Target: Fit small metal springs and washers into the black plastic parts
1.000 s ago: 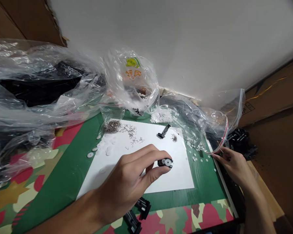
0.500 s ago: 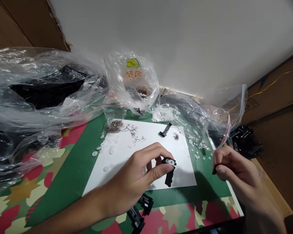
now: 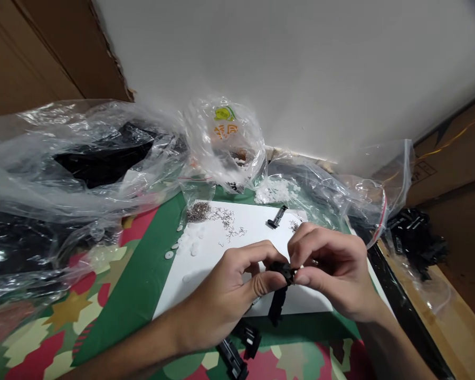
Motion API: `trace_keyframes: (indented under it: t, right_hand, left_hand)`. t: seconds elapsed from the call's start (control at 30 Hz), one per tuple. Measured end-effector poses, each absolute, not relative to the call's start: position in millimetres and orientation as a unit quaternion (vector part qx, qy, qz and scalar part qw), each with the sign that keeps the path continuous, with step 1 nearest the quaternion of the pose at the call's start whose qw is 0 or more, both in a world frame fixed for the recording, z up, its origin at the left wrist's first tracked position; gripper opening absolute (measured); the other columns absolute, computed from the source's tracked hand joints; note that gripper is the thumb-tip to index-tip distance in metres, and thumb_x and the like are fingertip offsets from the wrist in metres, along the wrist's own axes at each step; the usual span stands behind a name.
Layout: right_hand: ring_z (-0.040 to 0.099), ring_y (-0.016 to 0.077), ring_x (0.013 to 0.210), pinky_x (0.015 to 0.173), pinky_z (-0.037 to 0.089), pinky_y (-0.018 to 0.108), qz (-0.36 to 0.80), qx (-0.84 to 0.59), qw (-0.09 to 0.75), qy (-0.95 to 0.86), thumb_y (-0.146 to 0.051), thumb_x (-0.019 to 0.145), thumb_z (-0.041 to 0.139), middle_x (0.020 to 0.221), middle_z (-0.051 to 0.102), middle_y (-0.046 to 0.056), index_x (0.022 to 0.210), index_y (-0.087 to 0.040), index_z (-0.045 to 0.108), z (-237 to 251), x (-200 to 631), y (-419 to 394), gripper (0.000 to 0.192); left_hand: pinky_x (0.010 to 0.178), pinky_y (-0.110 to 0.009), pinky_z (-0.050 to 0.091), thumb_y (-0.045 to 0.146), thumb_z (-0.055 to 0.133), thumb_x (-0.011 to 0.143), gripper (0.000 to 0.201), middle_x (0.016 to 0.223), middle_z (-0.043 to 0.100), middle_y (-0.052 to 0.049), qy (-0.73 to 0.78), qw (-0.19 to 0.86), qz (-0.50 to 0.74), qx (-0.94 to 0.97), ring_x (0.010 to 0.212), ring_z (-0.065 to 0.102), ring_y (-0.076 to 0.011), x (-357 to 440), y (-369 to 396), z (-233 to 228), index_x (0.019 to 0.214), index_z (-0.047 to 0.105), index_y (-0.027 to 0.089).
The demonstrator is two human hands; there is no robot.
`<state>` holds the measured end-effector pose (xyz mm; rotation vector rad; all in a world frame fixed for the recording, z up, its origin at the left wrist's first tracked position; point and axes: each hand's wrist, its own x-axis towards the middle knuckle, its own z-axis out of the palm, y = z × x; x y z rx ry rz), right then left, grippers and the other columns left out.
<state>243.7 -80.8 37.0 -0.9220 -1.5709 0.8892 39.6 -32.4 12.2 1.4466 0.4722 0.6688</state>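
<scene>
left hand (image 3: 229,287) and right hand (image 3: 334,272) pinch black plastic part (image 3: 282,285) mid-frame | looks light, stiff, small | best gripped at top end

Soft even light, glare on plastic, warped edges

Both hands (image 3: 285,277) pinch a black plastic part (image 3: 279,298) above white paper (image 3: 221,248).

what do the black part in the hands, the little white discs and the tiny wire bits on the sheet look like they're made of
Black part, pinched by left hand and right hand: likely moulded plastic, matte with a dull sheen. White discs: probably plastic, flat, opaque and uniform. Wire bits: seemingly thin metal, grey with glints, bent like small springs or clips; too small to be sure.
</scene>
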Motion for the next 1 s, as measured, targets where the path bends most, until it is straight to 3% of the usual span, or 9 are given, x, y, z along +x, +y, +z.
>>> trace_keyframes:
  t: [0.33, 0.6, 1.0]
  right_hand:
    - [0.060, 0.0135, 0.069, 0.056, 0.041, 0.026, 0.396, -0.388, 0.528, -0.644, -0.014, 0.086, 0.087, 0.084, 0.075, 0.003, 0.096, -0.023, 0.086, 25, 246, -77, 0.013]
    - [0.067, 0.0143, 0.075, 0.062, 0.050, 0.026, 0.370, -0.410, 0.531, -0.643, -0.014, 0.088, 0.087, 0.085, 0.076, 0.003, 0.099, -0.025, 0.089, 19, 249, -78, 0.015]
    - [0.067, 0.0125, 0.069, 0.059, 0.049, 0.025, 0.357, -0.396, 0.566, -0.629, -0.012, 0.087, 0.086, 0.081, 0.077, 0.001, 0.096, -0.024, 0.088, 11, 243, -80, 0.015]
  left_hand:
    - [0.070, -0.023, 0.040, 0.056, 0.071, 0.099, 0.038, 0.086, 0.060, 0.002, 0.209, 0.709, 0.299, 0.604, 0.076, 0.047, -0.0125, 38, -28, 5, 0.092, 0.073, 0.019]
    - [0.072, -0.023, 0.040, 0.056, 0.069, 0.100, 0.038, 0.087, 0.061, 0.001, 0.219, 0.698, 0.290, 0.617, 0.078, 0.050, -0.0132, 38, -24, 4, 0.095, 0.076, 0.019]
    - [0.060, -0.022, 0.035, 0.051, 0.063, 0.106, 0.037, 0.084, 0.057, 0.002, 0.209, 0.752, 0.275, 0.562, 0.065, 0.043, -0.0089, 40, -31, 0, 0.097, 0.073, 0.017]
